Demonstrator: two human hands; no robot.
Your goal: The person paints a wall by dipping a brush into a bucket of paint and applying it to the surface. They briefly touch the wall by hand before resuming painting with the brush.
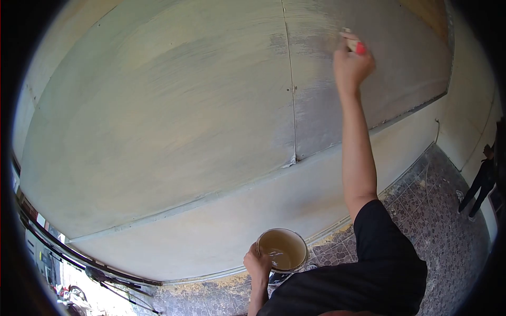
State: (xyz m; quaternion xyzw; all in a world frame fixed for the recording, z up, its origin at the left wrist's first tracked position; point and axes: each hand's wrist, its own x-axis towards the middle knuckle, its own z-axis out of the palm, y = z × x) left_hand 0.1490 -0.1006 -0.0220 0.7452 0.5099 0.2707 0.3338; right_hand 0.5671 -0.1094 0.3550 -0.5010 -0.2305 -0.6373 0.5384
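My right hand [352, 67] is raised at arm's length to the board, its fingers wrapped round a paintbrush [360, 48] with a red part showing. The bristle end is blurred against the panel. Below, my left hand [256, 263] grips the rim of a paint bucket [302, 243] held close to my body. Pale, yellowish-beige paint [279, 254] lies inside it. The large wall panel [158, 105] carries streaky light paint on its left part, while the right part [400, 73] looks darker grey. A vertical seam [290, 68] divides the two sections.
Under the panel runs a ledge [200, 203] above a pale lower wall. Patterned floor tiles [421, 210] stretch along the right, and a person in dark clothes [478, 184] stands there. At lower left are a dark curved rail [95, 260] and a parked motorbike [74, 295].
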